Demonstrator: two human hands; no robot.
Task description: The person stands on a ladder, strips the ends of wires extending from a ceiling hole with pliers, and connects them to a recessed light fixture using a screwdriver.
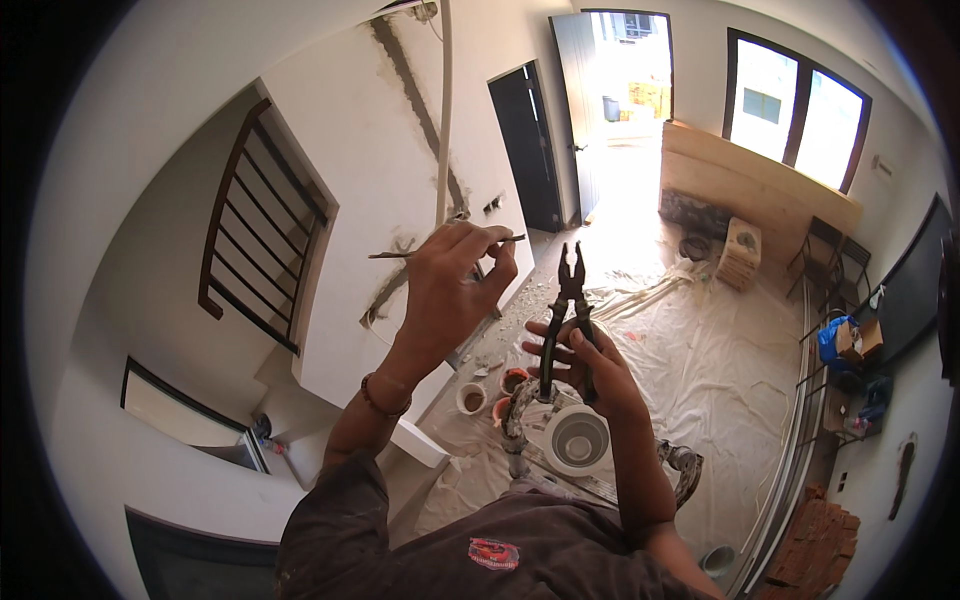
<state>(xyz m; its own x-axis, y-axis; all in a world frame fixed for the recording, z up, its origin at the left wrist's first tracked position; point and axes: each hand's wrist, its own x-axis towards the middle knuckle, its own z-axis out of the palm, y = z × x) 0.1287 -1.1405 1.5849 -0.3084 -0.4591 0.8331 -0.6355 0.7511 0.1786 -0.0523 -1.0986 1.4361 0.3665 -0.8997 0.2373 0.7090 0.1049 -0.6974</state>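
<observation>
A thin, dark strip (392, 255) is held in the left hand (452, 270), whose grip is closed on it between thumb and fingers; its middle portion is hidden by the hand. Its long axis is directed nearly crosswise in the view, the right end being slightly higher. Combination pliers (571, 284) are held in the right hand (606, 375): this grip is loosely closed about the handles, with some fingers extended behind them, and the jaws are slightly parted and pointed upward in the view. The strip is situated to the left of the plier tips, its right end about level with them, near but not touching, and roughly perpendicular to the pliers' long axis. Below, the floor is covered by plastic sheeting (720, 365).
</observation>
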